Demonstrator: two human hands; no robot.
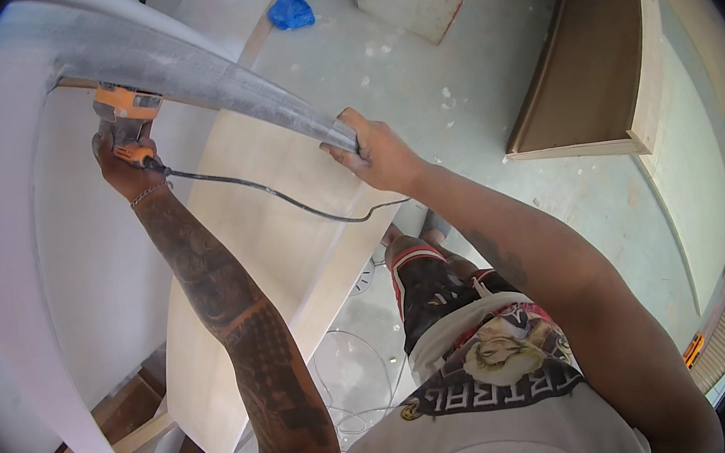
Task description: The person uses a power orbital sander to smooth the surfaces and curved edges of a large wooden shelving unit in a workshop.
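At the far left of my view, just below a long, curved, grey, dusty-looking strip [208, 75] that tapers toward my right, my left hand [115, 164] holds an orange-and-dark-grey powered hand sander [128, 103]. I judge the step in hand to be smoothing this strip, with the tool set against its near edge or underside; the sanding face is hidden, so I can't say for certain whether it touches. The next move, as I read it, calls for light, even pressure and a slow pass along the curve, while the narrow end is kept from shifting. My left arm reaches up and out, nearly straight, with the wrist close behind the tool; the fingers curl around its body, though most of them are lost behind it at this distance. My right hand [383, 156] is easier to read: the arm comes across from the right, bent at the elbow, and the thumb and fingers close on the strip's narrow tip, pinching it from both sides. A thin black cord [277, 192] runs from the sander in a loose curve over a pale, smooth, curved wooden panel [234, 174] and passes behind my right forearm. It could snag on that panel if the tool travels far, so I would want some slack in it.
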